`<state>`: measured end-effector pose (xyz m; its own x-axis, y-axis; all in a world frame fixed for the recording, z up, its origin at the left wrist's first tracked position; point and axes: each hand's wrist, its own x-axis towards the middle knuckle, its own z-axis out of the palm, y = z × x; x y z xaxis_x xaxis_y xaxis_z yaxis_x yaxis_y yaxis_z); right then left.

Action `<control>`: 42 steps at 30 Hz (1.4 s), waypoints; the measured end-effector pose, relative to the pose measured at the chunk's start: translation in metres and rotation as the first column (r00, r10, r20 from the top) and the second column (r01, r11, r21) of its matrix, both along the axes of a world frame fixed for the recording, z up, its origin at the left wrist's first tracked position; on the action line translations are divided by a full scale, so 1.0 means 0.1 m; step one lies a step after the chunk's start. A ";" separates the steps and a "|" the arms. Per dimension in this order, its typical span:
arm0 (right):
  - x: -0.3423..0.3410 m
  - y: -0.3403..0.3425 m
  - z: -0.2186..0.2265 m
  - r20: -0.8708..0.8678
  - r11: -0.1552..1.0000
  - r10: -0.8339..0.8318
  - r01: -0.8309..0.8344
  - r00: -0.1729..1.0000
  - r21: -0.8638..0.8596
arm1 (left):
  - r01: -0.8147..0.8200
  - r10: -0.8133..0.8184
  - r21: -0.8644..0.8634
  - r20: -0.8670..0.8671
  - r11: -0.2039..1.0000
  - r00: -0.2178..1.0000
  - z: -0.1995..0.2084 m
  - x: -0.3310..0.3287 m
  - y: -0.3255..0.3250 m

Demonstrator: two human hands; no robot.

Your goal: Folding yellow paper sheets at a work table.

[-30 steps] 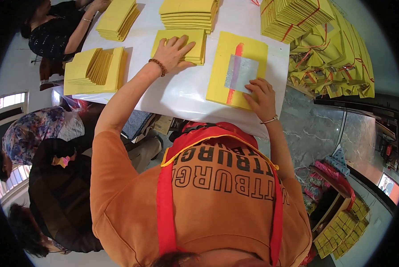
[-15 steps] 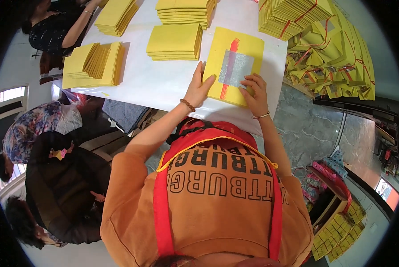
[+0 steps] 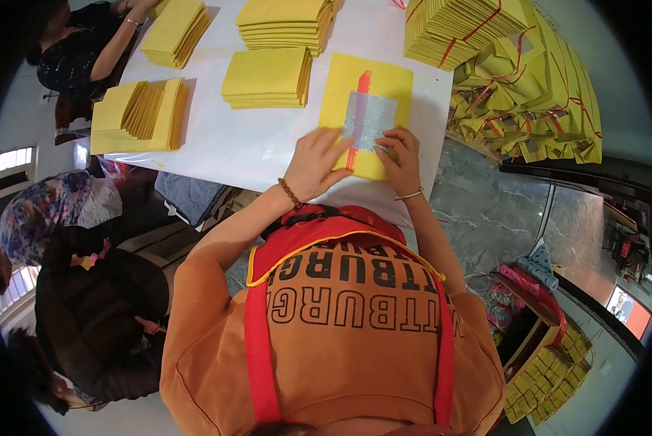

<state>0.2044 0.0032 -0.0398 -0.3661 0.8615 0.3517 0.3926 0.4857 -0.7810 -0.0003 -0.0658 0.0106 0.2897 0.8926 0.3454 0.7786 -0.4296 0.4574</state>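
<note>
In front of me on the table lies a yellow paper pad (image 3: pixel 333 91), perhaps several sheets thick. A silver foil rectangle (image 3: pixel 373 116) sits on it, with a red streak (image 3: pixel 364 82) running lengthwise under or across its left part. My left hand (image 3: pixel 315 163) rests over the pad's lower left, fingers spread and reaching to the foil's left edge. My right hand (image 3: pixel 401 156) touches the foil's lower right corner, its fingers bent and slightly apart. Neither hand visibly grips anything.
Folded yellow paper stacks (image 3: pixel 264 78) stand on the white-covered table (image 3: pixel 217 142). Bundles tied with red string (image 3: pixel 529 94) pile up at the right. A co-worker's arm (image 3: pixel 115 51) is at the far left; other people (image 3: pixel 100 305) sit nearer, also left. An open box (image 3: pixel 533 327) stands lower right.
My left hand has come off the pad's left edge and moved over its lower part, toward the foil. The right hand stays at the foil's corner. The whole view has shifted slightly.
</note>
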 end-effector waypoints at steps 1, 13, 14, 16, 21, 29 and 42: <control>0.01 -0.02 0.00 -0.002 1.000 0.003 -0.003 1.000 -0.001 | -0.003 0.003 -0.001 -0.002 1.000 1.000 0.00 0.01 -0.04; 0.09 0.14 -0.01 0.017 0.997 0.076 -0.076 0.997 0.003 | 0.190 -0.193 -0.030 -0.126 0.981 0.973 -0.05 -0.26 0.15; 0.10 0.17 0.00 0.018 0.997 0.080 -0.080 0.997 -0.020 | 0.186 -0.188 -0.037 -0.106 0.982 0.976 -0.03 -0.25 0.19; 0.13 0.16 -0.02 0.015 0.996 0.080 -0.079 0.997 -0.047 | 0.183 -0.191 -0.079 -0.102 0.980 0.976 0.09 -0.22 0.21; 0.17 0.15 -0.02 -0.049 0.982 0.131 -0.136 0.990 -0.133 | 0.225 -0.228 -0.095 -0.025 0.970 0.973 0.06 -0.23 0.26; 0.21 0.17 -0.06 -0.276 0.928 0.114 -0.201 0.954 -0.312 | 0.096 -0.080 -0.236 0.079 0.967 0.994 0.05 -0.22 0.30; 0.20 0.20 -0.14 -0.333 0.905 0.104 -0.228 0.937 -0.359 | 0.049 0.093 -0.497 0.258 0.866 0.962 0.12 -0.21 0.34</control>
<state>0.2243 0.0228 -0.0534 -0.4466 0.8867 0.1198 0.0506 0.1587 -0.9860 -0.0217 -0.0321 0.0226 0.2292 0.9698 -0.0829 0.6038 -0.0749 0.7936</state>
